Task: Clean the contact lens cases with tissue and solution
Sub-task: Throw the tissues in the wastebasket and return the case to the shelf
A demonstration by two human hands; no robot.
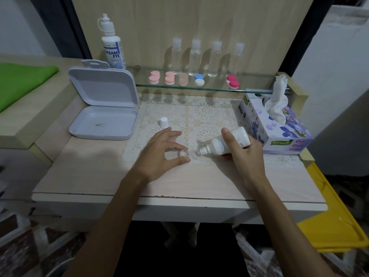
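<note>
The right hand (242,154) grips the tilted solution bottle (224,142); the left hand (161,150) pinches the clear lens case (184,153) beside its nozzle. Too hard a squeeze could flood the tabletop (89,172).

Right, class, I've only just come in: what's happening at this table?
A person is rinsing a clear plastic contact lens case on the lace mat. The left hand steadies the case between thumb and forefinger. The right hand has its grip around a small white solution bottle, tipped with the nozzle at the case's open well. The bottle's white cap stands apart on the mat. The floral tissue box waits to the right, and more coloured cases sit on the glass shelf.
</note>
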